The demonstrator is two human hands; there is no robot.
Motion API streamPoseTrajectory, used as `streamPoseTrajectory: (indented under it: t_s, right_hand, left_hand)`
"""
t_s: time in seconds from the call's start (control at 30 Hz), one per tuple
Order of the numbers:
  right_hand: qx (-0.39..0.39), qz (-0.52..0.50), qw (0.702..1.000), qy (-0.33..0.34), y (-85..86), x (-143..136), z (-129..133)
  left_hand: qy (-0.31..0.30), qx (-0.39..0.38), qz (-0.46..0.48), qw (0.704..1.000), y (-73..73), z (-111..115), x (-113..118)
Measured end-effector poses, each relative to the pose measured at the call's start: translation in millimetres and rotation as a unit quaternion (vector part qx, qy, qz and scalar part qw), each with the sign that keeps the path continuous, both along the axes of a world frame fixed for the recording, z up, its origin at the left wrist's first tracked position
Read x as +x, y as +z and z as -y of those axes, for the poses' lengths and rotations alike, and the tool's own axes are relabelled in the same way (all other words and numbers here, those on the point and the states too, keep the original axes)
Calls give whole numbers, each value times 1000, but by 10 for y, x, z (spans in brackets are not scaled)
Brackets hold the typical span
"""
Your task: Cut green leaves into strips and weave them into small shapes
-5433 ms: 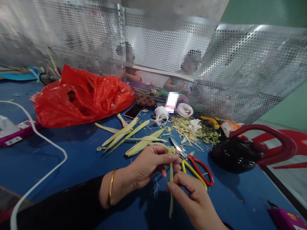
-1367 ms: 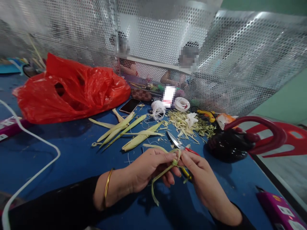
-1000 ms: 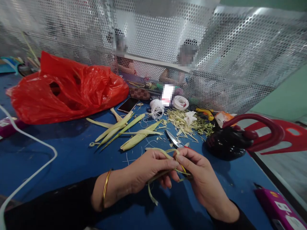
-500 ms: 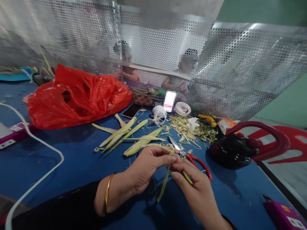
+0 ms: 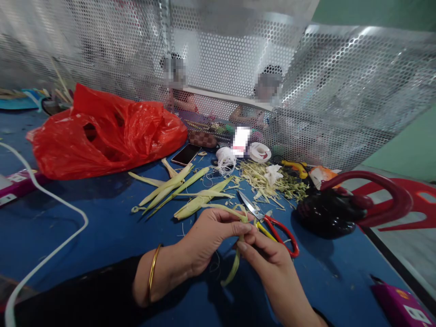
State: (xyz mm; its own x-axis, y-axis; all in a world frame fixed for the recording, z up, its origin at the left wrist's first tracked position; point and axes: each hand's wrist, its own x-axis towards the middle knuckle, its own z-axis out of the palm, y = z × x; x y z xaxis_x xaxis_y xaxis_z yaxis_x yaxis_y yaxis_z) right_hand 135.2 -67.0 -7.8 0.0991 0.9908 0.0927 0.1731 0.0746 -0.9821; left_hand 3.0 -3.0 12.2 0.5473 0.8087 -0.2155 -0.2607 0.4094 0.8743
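A pale green strip of corn husk (image 5: 233, 269) is looped and knotted at my fingertips, with one end hanging down toward the table. My left hand (image 5: 207, 238) pinches it between thumb and fingers, a gold bangle on the wrist. Close beside, touching the left fingertips, my right hand (image 5: 269, 256) grips the strip just below the knot. Its fingers partly hide the hold. Behind the right hand lie scissors (image 5: 277, 234) with red handles, blades pointing away, and a yellow handle partly under them. Several more corn husks (image 5: 200, 204) lie beyond my left hand.
A red plastic bag (image 5: 112, 136) fills the back left, near a phone (image 5: 186, 154) and white thread (image 5: 226, 160). Shredded plant bits (image 5: 260, 181) lie behind the scissors. A black glossy pot (image 5: 323, 215) stands right. A white cable (image 5: 76, 213) crosses the left; perforated metal sheeting (image 5: 225, 59) closes the back.
My right thumb and fingers have shifted left, closing on the strip below the knot. The hanging end has swung slightly left. The left hand is nearly still.
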Motion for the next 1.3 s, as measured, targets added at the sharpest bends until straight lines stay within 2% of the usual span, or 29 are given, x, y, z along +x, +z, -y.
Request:
streamPoseTrajectory:
  t_s: [0.13, 0.37, 0.7, 0.77, 0.9, 1.0, 1.07, 1.3]
  right_hand:
    - [10, 13, 1000, 19, 16, 22, 21]
    - [50, 40, 998, 25, -78, 30, 54]
    - [100, 126, 986, 43, 7, 2, 76]
    - [141, 145, 979, 9, -1, 50, 86]
    - [221, 225, 941, -123, -24, 199, 39]
    - [182, 253, 946, -84, -57, 266, -21]
    - [167, 251, 952, -55, -75, 272, -39]
    - [222, 295, 927, -65, -16, 256, 2]
  left_hand:
    - [-1, -18, 21, 1000, -16, -8, 0]
    - [2, -16, 29, 999, -37, -6, -10]
    - [14, -45, 54, 997, -52, -38, -9]
    - [8, -66, 57, 996, -41, -69, -25]
    - [-35, -85, 49, 995, -16, -94, -55]
    - [-83, -97, 45, 991, -17, -78, -65]
    - [-84, -91, 37, 992, -30, -74, -69]
    - [-77, -55, 33, 995, -63, -82, -58]
